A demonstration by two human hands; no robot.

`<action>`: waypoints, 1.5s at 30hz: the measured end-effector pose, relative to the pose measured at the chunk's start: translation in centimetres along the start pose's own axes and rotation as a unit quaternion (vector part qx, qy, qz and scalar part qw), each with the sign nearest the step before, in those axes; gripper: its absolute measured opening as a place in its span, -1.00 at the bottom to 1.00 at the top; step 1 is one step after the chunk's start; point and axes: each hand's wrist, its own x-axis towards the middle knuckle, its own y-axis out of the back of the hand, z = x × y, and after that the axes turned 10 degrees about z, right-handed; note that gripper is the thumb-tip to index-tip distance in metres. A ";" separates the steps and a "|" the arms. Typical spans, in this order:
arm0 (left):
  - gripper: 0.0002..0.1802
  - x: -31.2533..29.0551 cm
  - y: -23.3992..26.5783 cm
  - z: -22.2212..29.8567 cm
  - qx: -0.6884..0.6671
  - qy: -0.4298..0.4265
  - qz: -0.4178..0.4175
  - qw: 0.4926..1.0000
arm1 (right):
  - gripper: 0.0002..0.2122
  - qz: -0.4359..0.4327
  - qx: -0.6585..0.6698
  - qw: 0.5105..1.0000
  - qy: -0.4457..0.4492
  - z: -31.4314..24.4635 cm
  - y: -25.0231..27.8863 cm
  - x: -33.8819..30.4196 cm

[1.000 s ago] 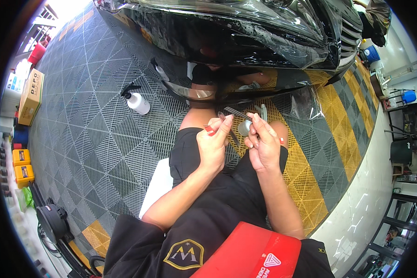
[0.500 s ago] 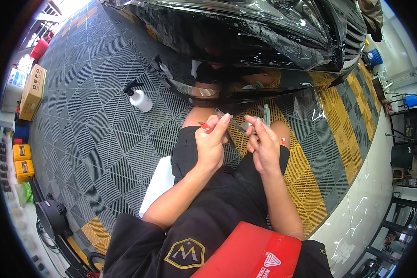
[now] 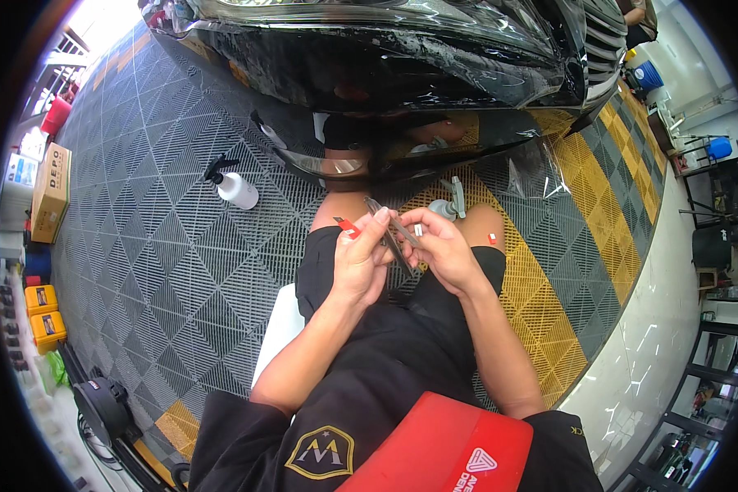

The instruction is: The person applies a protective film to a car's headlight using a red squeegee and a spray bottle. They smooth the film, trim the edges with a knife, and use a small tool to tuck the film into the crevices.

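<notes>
The left hand (image 3: 359, 266) grips a dark tool (image 3: 401, 259); at its three o'clock, the right hand (image 3: 444, 251) pinches what seems a grey strip (image 3: 406, 233).

The person's two hands (image 3: 359, 266) (image 3: 451, 256), two spray bottles (image 3: 238, 191) (image 3: 444, 208), two yellow cases (image 3: 41, 299) (image 3: 49, 329), one car (image 3: 369, 74)

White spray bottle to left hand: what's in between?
Head view: grey floor tiles, then the black shorts on the left leg, before reaching the left hand.

My left hand (image 3: 362, 264) is holding a red tab (image 3: 347, 227) and dark tool (image 3: 399, 258), my right hand (image 3: 446, 252) a grey strip (image 3: 405, 233).
</notes>
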 end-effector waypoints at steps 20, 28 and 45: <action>-0.83 -0.2 -0.9 0.5 0.092 -0.063 0.075 0.991 | -0.69 0.122 -0.049 0.984 0.123 -1.8 -1.0 -4.4; -0.81 -0.1 -0.6 0.6 0.043 -0.025 0.054 0.997 | -0.88 0.139 -0.012 0.987 0.078 -1.1 -1.3 -3.4; -0.70 -0.4 0.7 0.0 0.041 0.039 -0.040 0.998 | -0.88 -0.001 0.033 0.998 0.055 1.1 -1.2 0.0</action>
